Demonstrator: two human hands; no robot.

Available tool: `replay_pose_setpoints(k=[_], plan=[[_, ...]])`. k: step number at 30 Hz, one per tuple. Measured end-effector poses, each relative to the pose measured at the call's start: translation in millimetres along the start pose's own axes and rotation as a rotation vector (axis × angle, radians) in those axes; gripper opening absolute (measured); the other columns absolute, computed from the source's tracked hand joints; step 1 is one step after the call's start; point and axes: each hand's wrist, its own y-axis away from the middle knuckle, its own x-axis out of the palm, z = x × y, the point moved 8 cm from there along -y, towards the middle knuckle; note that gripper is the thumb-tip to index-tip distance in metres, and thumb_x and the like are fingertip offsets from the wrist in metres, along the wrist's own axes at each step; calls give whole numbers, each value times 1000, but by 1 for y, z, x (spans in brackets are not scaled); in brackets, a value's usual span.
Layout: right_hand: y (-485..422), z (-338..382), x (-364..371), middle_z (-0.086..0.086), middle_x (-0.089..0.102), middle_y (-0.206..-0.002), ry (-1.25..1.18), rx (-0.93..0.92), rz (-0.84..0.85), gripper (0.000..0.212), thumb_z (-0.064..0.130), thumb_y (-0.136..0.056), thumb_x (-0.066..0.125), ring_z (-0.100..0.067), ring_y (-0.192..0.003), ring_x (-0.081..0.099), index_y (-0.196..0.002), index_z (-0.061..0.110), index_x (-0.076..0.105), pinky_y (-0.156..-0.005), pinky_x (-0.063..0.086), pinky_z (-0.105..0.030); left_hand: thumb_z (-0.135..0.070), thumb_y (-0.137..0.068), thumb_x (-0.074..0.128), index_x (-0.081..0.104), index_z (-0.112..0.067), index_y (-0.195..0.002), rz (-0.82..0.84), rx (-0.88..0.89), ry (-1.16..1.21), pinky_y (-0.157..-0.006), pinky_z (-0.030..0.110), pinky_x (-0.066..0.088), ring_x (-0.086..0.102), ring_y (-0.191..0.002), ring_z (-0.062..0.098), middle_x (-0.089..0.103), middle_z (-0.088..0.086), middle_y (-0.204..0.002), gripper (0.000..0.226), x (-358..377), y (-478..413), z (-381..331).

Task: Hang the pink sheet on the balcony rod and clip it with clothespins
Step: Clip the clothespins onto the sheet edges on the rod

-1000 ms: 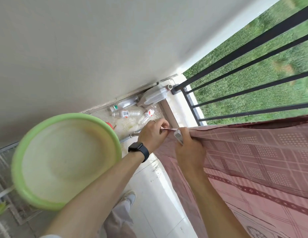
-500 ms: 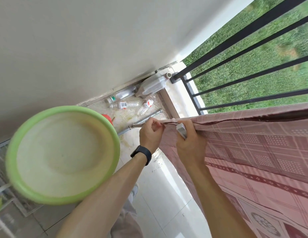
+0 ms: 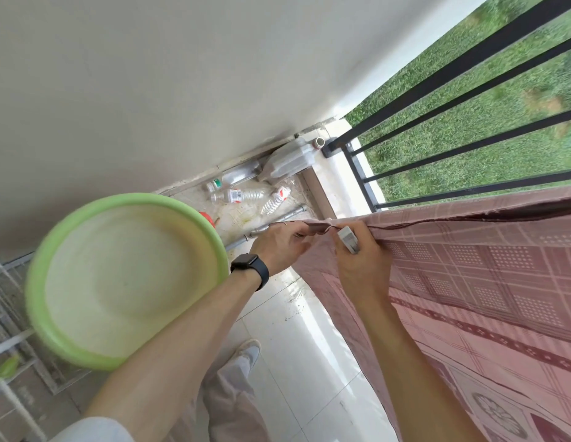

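The right hand (image 3: 362, 260) pinches the top edge of the pink sheet (image 3: 488, 282) between thumb and fingers, and its grip also holds a pale clothespin (image 3: 348, 240), which lies slanted across the fingers just beside the fold. Close to its left, the left hand (image 3: 279, 245) clenches the bunched corner of the same sheet, fingers curled around the cloth and knuckles turned up. The two hands are near each other, almost touching at the gathered corner. Both forearms reach up and forward from the bottom of the view, bare, the left one wearing a dark watch (image 3: 250, 266) at the wrist. From the hands the sheet runs to the right along its top fold and drapes down in a wide checked panel that fills the lower right; the rod itself is hidden under the cloth, so I cannot tell how the fold sits on it. Beyond the sheet stand the black bars of the railing (image 3: 469, 100), with grass (image 3: 501, 148) behind. A round green basin (image 3: 124, 311) sits blurred at the left, close to the left forearm. Below, on the floor by the wall, lie several plastic bottles (image 3: 245, 194), a pale jug (image 3: 287, 161) and a metal pipe (image 3: 271, 226). One shoe (image 3: 249, 354) shows on the white tiles.
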Motion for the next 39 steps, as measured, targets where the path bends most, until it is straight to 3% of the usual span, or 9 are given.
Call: replay_pose_setpoints(k=[3,7,10,14,19,25,30,33,39], plan=[[1,4,-1,6,61,-61,-10,6,-25,5,23,-93,68,-3,-57,56,-89,22,65,-50,34,-9,-36,-81,67,66,-36,-110,10,84,-25,-86,30,48,60,-104,11,68,-14,-115,29,0,6,-13],[3,6,-3,11,52,-54,57,-13,-43,22,18,-91,68,2,-56,52,-80,30,53,-48,31,-9,-33,-83,64,49,-24,-72,18,104,-196,-69,33,42,60,-93,26,68,3,-95,21,4,4,-22],[3,2,-3,11,49,-53,102,-16,-27,24,14,-91,65,-8,-51,47,-78,28,50,-48,32,-26,-41,-82,58,55,-30,-83,72,89,-296,-71,34,49,63,-90,24,67,-4,-90,12,4,5,-5],[4,-3,-2,8,47,-52,103,-3,6,16,14,-92,63,-18,-50,45,-83,23,54,-47,34,-32,-40,-90,50,57,-43,-120,137,178,-677,-91,35,41,62,-93,21,69,-7,-94,31,-7,-1,14],[4,5,3,8,45,-51,116,-13,-4,32,10,-91,60,-16,-48,44,-82,38,46,-44,38,-38,-35,-95,51,64,-36,-100,-62,35,-695,-98,39,29,58,-98,20,71,-5,-92,13,-31,-28,21],[4,11,2,12,52,-57,79,-30,-53,10,16,-90,60,-15,-53,51,-88,26,59,-47,39,-32,-36,-88,55,51,-38,-133,7,137,-474,-90,39,40,56,-112,26,63,-1,-121,45,1,-45,3],[2,13,6,10,64,-67,85,41,-27,6,28,-93,62,-18,-60,61,-99,28,60,-53,51,-41,-42,-96,49,69,-29,-98,-51,159,-347,-73,33,42,62,-89,29,71,6,-91,24,-5,-51,-8],[4,27,7,14,63,-71,1,92,58,25,44,-93,60,-10,-64,61,-117,38,53,-58,50,-30,-38,-93,56,70,-28,-96,-49,133,-332,-74,32,41,63,-89,30,72,6,-94,16,-10,-62,1],[10,51,37,11,53,-63,-40,146,303,14,35,-94,57,-2,-55,49,-96,28,46,-50,37,-17,-43,-94,50,73,-35,-102,-65,129,-277,-79,34,44,59,-88,31,64,10,-86,26,-12,-62,12]])
